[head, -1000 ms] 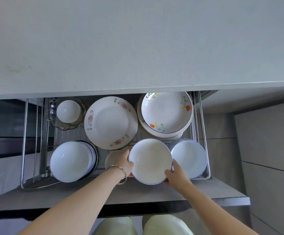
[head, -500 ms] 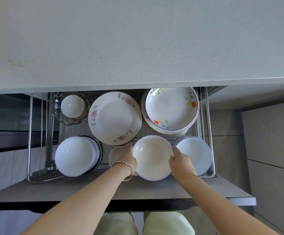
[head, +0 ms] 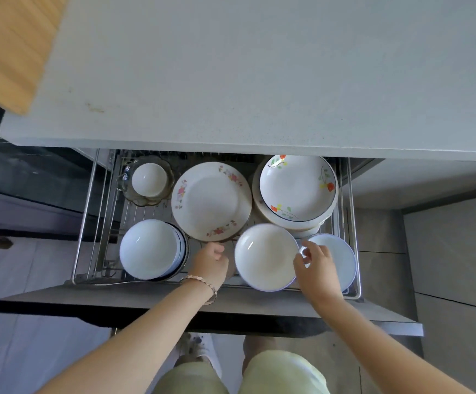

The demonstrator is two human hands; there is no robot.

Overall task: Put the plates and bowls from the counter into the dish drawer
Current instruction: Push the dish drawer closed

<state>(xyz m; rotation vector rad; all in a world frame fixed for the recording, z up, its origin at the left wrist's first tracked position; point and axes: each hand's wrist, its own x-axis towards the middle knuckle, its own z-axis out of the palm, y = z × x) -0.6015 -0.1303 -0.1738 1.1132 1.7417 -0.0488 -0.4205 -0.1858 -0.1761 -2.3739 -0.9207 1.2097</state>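
Observation:
The dish drawer [head: 157, 301] stands pulled out below the counter [head: 259, 81]. A plain white bowl [head: 265, 257] rests at its front middle. My left hand [head: 211, 263] is just left of that bowl, fingers curled, holding nothing. My right hand [head: 314, 265] hovers at the bowl's right rim with fingers apart, over a bluish white bowl [head: 341, 257]. Behind lie a flowered flat plate [head: 211, 201] and a stack of flowered deep plates [head: 297, 189]. A stack of bluish bowls [head: 150, 248] sits front left, and a small white bowl [head: 149, 179] in a glass dish sits back left.
A wooden board [head: 9, 46] lies on the counter's far left corner. The drawer's wire rails [head: 351, 223] fence the dishes on both sides. My legs [head: 273, 373] stand right in front of the drawer. Grey cabinet fronts [head: 452, 251] are to the right.
Both hands have come off the white bowl, which now rests in the drawer. My left hand drew back left and curled; my right hand opened at the rim. The view tilted up slightly.

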